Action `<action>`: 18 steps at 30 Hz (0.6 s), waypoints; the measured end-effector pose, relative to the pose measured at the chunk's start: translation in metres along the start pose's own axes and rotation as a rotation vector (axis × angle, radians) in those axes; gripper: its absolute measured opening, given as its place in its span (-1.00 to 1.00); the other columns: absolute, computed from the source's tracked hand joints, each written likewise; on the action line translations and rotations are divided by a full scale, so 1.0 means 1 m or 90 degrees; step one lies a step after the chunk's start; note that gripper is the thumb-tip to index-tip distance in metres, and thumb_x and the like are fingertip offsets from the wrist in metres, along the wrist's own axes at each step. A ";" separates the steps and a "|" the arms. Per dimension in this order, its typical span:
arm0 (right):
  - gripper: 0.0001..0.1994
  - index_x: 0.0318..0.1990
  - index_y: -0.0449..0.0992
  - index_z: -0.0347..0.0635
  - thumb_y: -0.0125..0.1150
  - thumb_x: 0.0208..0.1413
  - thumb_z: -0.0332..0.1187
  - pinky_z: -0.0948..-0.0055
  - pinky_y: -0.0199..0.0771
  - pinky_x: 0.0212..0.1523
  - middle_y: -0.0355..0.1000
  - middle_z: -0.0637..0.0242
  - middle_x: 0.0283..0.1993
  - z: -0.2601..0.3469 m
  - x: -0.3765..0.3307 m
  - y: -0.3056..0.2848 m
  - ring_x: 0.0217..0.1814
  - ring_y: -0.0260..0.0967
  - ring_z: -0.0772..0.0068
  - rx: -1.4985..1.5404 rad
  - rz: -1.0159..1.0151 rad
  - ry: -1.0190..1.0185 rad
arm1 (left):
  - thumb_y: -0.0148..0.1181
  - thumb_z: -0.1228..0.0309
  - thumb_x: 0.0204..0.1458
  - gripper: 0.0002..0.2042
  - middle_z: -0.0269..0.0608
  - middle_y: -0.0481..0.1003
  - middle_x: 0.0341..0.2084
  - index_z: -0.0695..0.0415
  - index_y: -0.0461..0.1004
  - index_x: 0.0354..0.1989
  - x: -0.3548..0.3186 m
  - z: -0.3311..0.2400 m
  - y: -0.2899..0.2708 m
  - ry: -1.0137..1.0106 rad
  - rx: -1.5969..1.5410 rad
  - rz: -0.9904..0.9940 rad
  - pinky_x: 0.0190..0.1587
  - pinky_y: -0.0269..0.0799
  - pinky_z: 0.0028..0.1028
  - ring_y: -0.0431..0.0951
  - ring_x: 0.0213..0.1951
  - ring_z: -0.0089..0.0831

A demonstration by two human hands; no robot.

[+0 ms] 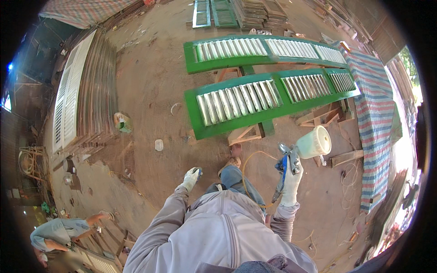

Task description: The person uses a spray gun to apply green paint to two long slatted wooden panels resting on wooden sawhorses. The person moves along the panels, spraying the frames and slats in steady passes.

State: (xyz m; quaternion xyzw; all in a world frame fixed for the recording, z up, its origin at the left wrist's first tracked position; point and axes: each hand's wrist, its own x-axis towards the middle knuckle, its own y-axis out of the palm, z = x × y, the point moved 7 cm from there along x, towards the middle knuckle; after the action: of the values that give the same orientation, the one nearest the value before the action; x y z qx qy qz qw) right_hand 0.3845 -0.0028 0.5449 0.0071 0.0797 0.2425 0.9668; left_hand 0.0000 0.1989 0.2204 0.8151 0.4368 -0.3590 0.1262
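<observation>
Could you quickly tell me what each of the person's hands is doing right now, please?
Left hand: gloved, holding nothing; whether open or closed cannot be told.
Right hand: gloved, closed around the spray gun with its white cup.
</observation>
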 end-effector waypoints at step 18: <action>-0.58 0.32 0.39 -0.21 0.16 0.33 -0.44 0.58 0.46 -0.38 0.47 0.42 -0.31 -0.007 -0.103 -0.078 -0.38 0.38 0.66 -0.026 0.005 0.042 | 0.08 0.23 0.23 -0.79 -0.35 0.59 -0.47 0.01 0.63 -0.25 -0.146 0.272 -0.060 -0.231 0.032 -0.075 -0.47 0.42 -0.39 0.53 -0.52 -0.47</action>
State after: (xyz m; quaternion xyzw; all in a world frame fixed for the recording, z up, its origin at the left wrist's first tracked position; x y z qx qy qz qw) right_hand 0.3298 -0.1200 0.5492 -0.0207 0.1068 0.2479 0.9627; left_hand -0.2302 0.0018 0.1352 0.7128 0.4445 -0.5179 0.1614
